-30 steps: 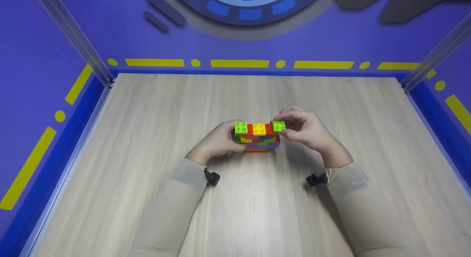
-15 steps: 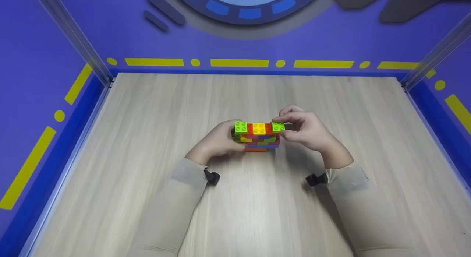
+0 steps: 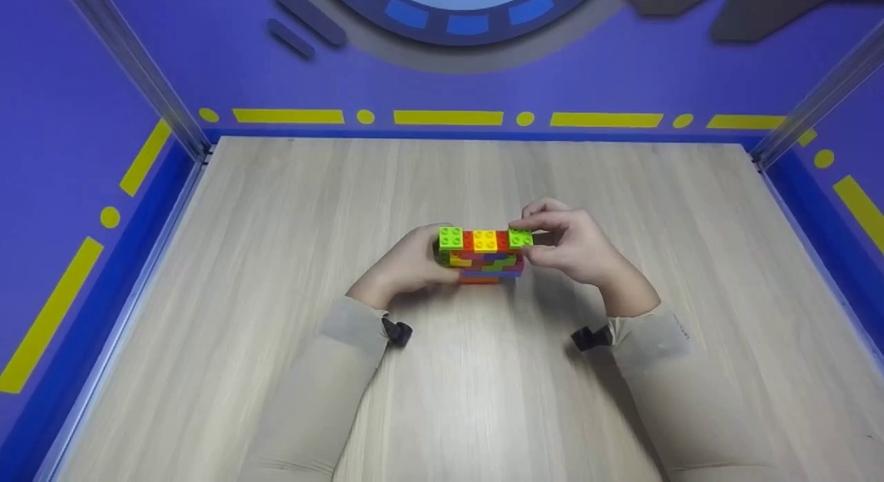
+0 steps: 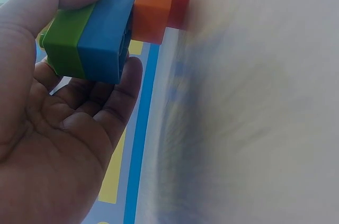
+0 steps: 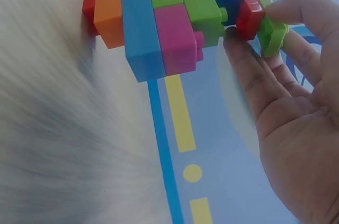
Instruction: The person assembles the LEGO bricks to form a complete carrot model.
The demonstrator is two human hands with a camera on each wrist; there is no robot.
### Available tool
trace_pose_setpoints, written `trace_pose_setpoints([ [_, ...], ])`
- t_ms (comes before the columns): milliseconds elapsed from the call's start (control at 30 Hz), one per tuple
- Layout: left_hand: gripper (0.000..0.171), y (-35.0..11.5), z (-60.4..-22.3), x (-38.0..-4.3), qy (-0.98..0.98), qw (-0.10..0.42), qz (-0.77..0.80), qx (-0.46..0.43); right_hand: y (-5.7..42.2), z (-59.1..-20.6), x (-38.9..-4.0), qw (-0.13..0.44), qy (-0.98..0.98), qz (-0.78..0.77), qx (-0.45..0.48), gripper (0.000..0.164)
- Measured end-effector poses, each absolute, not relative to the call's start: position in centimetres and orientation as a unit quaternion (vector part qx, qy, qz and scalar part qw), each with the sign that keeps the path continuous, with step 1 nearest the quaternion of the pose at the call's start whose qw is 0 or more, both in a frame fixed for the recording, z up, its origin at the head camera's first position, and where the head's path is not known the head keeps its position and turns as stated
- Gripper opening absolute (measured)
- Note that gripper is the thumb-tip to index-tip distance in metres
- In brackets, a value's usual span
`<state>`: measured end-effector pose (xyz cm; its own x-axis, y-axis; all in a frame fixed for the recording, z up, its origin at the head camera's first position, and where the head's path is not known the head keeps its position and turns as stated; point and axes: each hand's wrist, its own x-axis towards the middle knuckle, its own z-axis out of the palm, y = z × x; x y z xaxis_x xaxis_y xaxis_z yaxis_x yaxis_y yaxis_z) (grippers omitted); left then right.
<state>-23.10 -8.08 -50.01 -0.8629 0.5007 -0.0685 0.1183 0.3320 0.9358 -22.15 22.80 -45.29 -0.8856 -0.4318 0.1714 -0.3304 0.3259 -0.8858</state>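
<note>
A block structure of colourful toy building bricks [image 3: 478,266] stands mid-table in the head view, wider at the top and bottom layers than beneath. My left hand [image 3: 407,262] grips its left end, the thumb on the near side; the left wrist view shows the thumb over a green brick [image 4: 63,44] and a blue brick [image 4: 108,28]. With thumb and fingers, my right hand [image 3: 577,244] pinches a lime-green brick [image 3: 520,239] at the top right corner. In the right wrist view that green brick [image 5: 273,36] sits against a red brick [image 5: 249,17]. The structure's far side is hidden.
The wooden tabletop [image 3: 442,399] surrounds the structure. A blue back wall [image 3: 456,88] with yellow markings rises behind it, and side panels stand left and right. Black wrist-camera mounts [image 3: 397,332] stick out inward from both sleeves.
The lime-green brick in my right hand has gone from slightly tilted to lined up with the top row, shifting a little down and left. My left hand stays in place.
</note>
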Motion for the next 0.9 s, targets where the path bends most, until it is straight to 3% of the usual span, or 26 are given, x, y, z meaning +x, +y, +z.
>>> trace_pose_setpoints([
  [400,0.058,-8.1,-49.9,-23.2,0.796,0.179,0.545,0.194,23.0,-46.1,-22.6,0.066,0.787,-0.562,-0.246,0.039],
  [600,0.066,-8.4,-49.8,-23.2,0.817,0.183,0.515,0.184,23.6,-48.3,-23.5,0.128,0.777,-0.566,-0.244,0.057],
  [900,0.065,-10.5,-49.9,-23.9,0.799,0.192,0.522,0.23,24.5,-50.6,-24.7,0.203,0.766,-0.553,-0.256,0.057],
])
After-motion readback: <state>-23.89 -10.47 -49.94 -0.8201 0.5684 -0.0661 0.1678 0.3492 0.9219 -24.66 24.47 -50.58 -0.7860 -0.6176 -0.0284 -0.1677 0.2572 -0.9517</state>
